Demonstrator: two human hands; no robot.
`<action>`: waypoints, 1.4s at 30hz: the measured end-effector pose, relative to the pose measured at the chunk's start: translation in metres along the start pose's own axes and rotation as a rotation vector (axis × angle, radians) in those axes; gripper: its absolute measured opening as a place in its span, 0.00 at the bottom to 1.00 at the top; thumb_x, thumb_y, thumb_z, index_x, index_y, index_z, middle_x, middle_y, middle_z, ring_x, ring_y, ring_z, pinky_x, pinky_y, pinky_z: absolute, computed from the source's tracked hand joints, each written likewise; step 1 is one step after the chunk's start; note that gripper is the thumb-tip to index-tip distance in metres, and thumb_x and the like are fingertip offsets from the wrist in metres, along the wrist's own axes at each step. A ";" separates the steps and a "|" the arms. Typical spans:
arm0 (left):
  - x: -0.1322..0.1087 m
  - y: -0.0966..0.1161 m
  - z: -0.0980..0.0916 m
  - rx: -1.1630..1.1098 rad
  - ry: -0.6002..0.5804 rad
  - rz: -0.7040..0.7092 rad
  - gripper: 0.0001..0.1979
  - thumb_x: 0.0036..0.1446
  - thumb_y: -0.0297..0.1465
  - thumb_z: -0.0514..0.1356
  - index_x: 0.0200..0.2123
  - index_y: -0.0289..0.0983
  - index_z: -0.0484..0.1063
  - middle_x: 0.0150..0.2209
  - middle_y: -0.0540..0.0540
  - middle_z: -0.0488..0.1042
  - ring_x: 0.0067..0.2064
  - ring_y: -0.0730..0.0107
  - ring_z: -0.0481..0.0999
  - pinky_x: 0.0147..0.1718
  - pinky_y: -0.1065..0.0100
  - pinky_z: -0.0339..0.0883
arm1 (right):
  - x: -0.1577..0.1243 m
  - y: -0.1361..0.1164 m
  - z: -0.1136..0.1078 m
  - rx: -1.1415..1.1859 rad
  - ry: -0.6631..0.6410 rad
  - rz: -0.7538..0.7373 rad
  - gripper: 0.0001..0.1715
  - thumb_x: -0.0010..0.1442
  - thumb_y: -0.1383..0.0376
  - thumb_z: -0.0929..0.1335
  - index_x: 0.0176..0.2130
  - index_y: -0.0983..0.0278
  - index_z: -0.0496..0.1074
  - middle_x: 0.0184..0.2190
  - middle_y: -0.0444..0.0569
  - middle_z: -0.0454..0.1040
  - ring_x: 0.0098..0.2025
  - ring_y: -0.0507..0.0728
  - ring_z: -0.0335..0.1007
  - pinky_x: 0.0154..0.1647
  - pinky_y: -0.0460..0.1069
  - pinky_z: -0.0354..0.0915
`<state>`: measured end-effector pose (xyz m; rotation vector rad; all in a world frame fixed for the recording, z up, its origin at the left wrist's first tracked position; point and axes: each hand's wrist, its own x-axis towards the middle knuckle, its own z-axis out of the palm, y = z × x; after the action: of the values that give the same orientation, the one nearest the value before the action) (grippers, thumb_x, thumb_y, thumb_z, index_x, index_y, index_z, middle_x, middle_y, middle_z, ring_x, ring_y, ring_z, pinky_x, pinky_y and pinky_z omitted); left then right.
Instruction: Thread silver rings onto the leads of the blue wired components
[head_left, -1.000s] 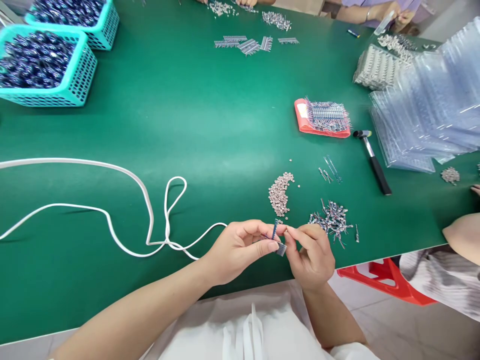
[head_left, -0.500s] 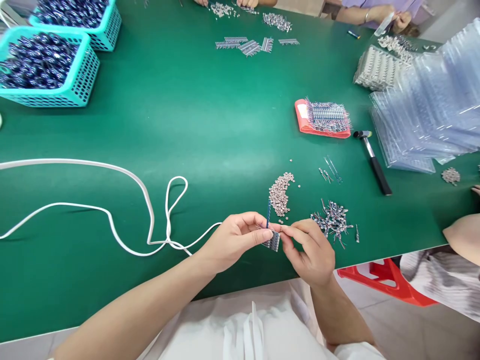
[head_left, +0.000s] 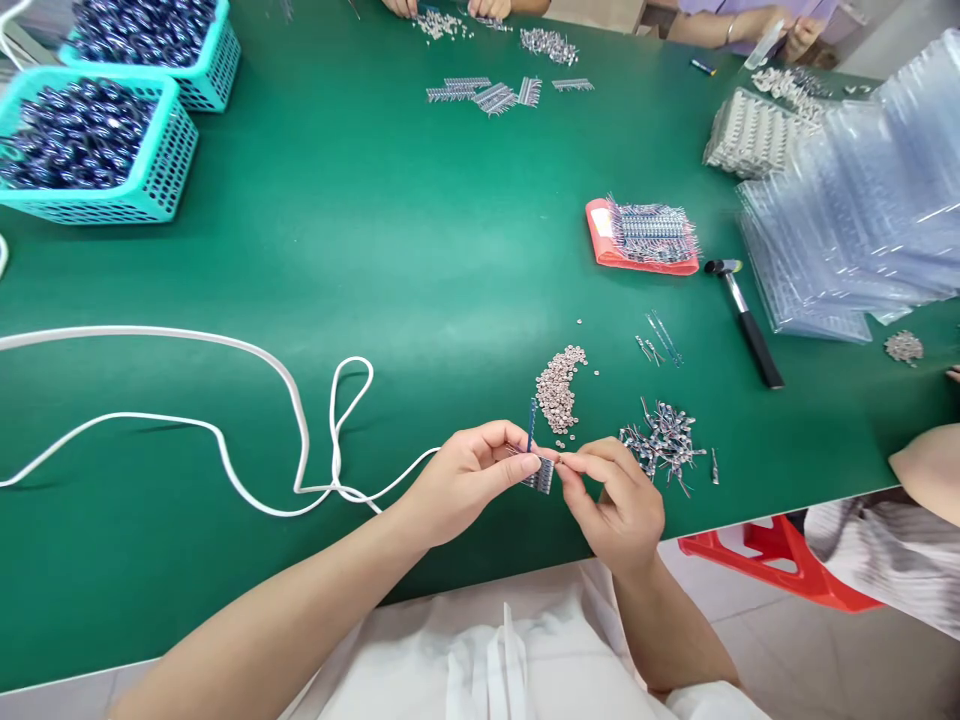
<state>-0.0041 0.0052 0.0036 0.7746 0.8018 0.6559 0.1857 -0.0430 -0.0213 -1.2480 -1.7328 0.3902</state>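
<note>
My left hand grips a small strip of metal-and-blue parts between thumb and fingers. A narrow dark blue piece sticks up from the same grip. At the strip's right edge, the thumb and forefinger of my right hand are pinched together; what lies between them is too small to make out. Just beyond the hands is a pile of small round beige pieces. Right of my right hand lies a heap of small parts with wire legs.
Several wire-legged strips lie on a red bundle, near a small hammer and stacked clear plastic trays. White cables loop at left. Turquoise baskets hold shiny dark blue pieces. Other people's hands work across the table.
The view has shifted slightly. Both hands stay together at the strip, with my right finger and thumb still pinched at its edge.
</note>
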 end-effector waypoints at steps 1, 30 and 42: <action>0.000 -0.001 0.000 -0.008 0.000 0.004 0.12 0.56 0.37 0.68 0.32 0.34 0.72 0.36 0.44 0.82 0.39 0.67 0.79 0.45 0.63 0.70 | -0.001 -0.001 0.000 0.043 0.006 0.033 0.17 0.59 0.76 0.69 0.44 0.58 0.74 0.33 0.46 0.74 0.34 0.54 0.73 0.32 0.50 0.72; -0.003 -0.005 0.006 0.282 0.132 0.197 0.05 0.57 0.31 0.66 0.32 0.35 0.79 0.34 0.45 0.82 0.38 0.66 0.80 0.41 0.67 0.73 | -0.005 -0.001 0.010 0.410 0.055 0.266 0.09 0.60 0.72 0.70 0.40 0.59 0.77 0.32 0.47 0.74 0.34 0.54 0.71 0.31 0.50 0.70; -0.003 -0.006 0.005 0.402 0.141 0.252 0.06 0.59 0.32 0.65 0.32 0.36 0.79 0.35 0.45 0.83 0.38 0.65 0.80 0.41 0.67 0.73 | -0.006 0.001 0.011 0.419 0.047 0.287 0.08 0.60 0.71 0.70 0.40 0.59 0.77 0.31 0.47 0.73 0.33 0.54 0.71 0.31 0.50 0.69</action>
<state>-0.0005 -0.0019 0.0018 1.2183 0.9900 0.7913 0.1777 -0.0451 -0.0312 -1.1820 -1.3422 0.8390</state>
